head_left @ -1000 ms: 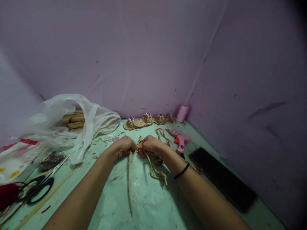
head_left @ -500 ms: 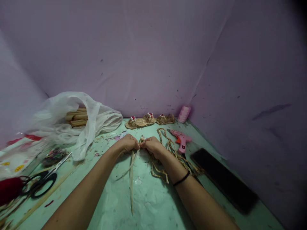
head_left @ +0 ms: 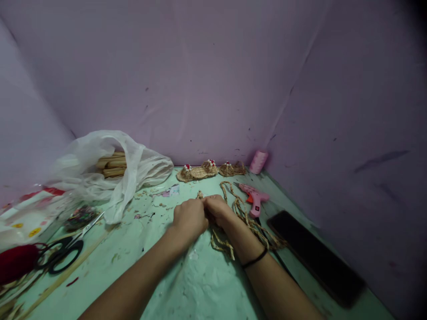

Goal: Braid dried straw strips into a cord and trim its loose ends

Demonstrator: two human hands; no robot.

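Observation:
My left hand (head_left: 191,218) and my right hand (head_left: 216,208) meet above the middle of the table, both closed. Between them they grip a small braid of dried plant fibre (head_left: 200,194), whose tip pokes up past the fingers. Its loose strands are hidden by my left hand. Close to my right wrist lies a long braided fibre cord (head_left: 240,209), looped on the table. One end of cord (head_left: 223,246) shows below my right hand.
Woven mini slippers with red and white beads (head_left: 200,172) line the wall. A pink thread spool (head_left: 258,162), a pink glue gun (head_left: 255,198) and a dark slab (head_left: 315,258) are on the right. Left are a plastic bag (head_left: 155,166), scissors (head_left: 65,251) and red yarn (head_left: 18,263).
My left hand has moved right and nearer to me, its back now turned to view, against my right hand. The pale strands that hung below the hands no longer show. The view has shifted slightly.

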